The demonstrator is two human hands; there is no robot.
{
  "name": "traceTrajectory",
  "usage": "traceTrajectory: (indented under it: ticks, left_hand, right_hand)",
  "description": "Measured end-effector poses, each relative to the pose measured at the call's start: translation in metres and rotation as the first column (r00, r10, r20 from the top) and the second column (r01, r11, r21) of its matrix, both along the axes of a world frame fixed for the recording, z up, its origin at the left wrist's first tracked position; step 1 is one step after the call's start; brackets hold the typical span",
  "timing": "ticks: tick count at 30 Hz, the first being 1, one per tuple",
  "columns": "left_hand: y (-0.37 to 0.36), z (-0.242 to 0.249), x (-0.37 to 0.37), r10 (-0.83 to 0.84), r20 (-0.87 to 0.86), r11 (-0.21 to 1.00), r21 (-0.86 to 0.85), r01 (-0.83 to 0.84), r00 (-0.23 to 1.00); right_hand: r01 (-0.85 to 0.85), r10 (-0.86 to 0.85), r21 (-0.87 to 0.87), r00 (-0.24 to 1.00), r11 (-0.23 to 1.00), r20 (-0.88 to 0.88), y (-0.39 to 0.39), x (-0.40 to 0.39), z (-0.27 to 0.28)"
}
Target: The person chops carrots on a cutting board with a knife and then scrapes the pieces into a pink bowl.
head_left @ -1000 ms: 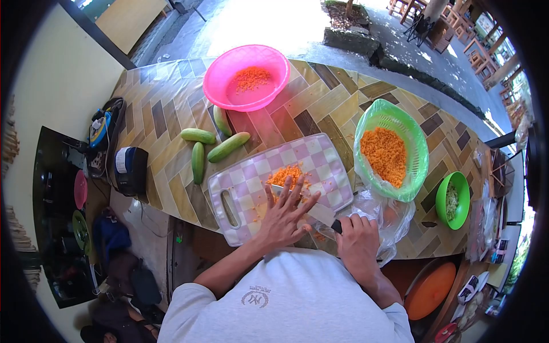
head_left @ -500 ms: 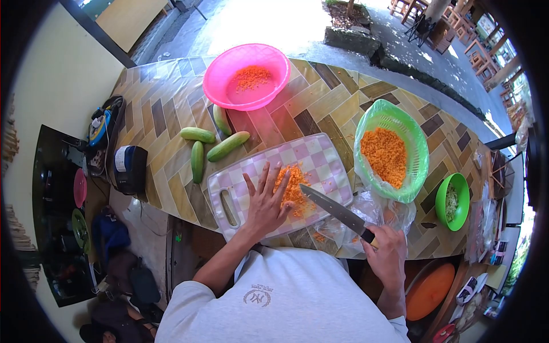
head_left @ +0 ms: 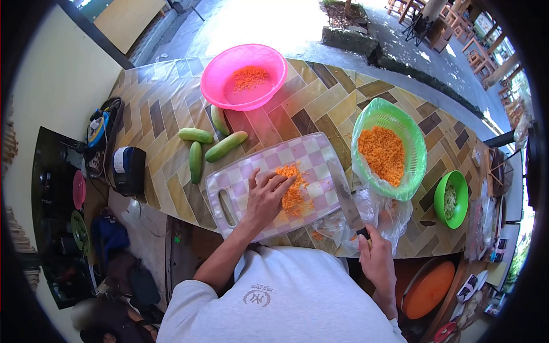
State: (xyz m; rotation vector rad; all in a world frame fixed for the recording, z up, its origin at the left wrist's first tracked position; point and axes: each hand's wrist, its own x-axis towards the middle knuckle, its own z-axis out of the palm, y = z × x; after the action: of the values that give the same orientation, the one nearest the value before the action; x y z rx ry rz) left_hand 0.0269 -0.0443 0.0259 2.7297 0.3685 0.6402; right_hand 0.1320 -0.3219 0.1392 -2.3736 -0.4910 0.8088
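My left hand (head_left: 266, 199) rests on the chequered cutting board (head_left: 257, 157). Its fingers are bent but apart, the tips touching a pile of finely chopped orange vegetable (head_left: 293, 191), which looks like carrot. A kitchen knife (head_left: 345, 200) is in my right hand (head_left: 376, 257), gripped by its handle. The blade points away from me and lies along the board's right edge. Just beyond it stands a green basket (head_left: 416, 137) lined with plastic and holding more chopped orange vegetable. Crumpled clear plastic (head_left: 389, 214) lies under and beside the knife.
Several cucumbers (head_left: 226, 147) lie left of the board. Behind them stands a pink bowl (head_left: 251, 103) with some chopped orange bits. At the right is a green bowl (head_left: 461, 197) of pale shreds. A black device (head_left: 129, 171) sits at the table's left edge.
My left hand has gone from flat and spread to bent fingers at the pile's left side. The knife has swung right, off the pile to the board's right edge.
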Motion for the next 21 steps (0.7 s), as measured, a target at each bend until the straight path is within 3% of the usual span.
traceTrajectory:
  ticks: [4,7,9,12,19,21]
  left_hand:
    - [-0.001,-0.001,-0.001,0.006,0.033,1.000,-0.017,-0.005,0.999]
    - [0.001,-0.003,-0.003,-0.017,0.009,0.994,-0.108,0.018,1.000]
    - [-0.001,0.007,-0.004,0.017,0.083,0.998,-0.061,-0.012,0.996]
    - [0.003,0.013,-0.010,0.032,0.098,0.999,-0.013,-0.031,0.995]
    - [0.031,0.012,-0.023,-0.006,0.057,0.980,-0.200,0.018,0.998]
    - [0.039,0.013,-0.022,-0.007,0.058,0.988,-0.154,0.016,0.998]
  right_hand:
    - [0.013,-0.007,0.103,0.998,0.995,-0.056,0.005,-0.016,-0.009]
    - [-0.076,0.059,0.108,0.986,0.991,0.155,0.008,-0.026,-0.009]
    - [-0.118,0.081,0.100,0.947,0.988,0.310,0.001,-0.034,-0.023]
    - [-0.115,0.124,-0.048,0.941,0.992,0.315,-0.006,-0.047,-0.027]
    - [-0.255,0.240,-0.014,0.888,0.967,0.392,0.009,-0.070,-0.039]
    - [-0.257,0.218,0.038,0.880,0.966,0.421,0.009,-0.070,-0.042]
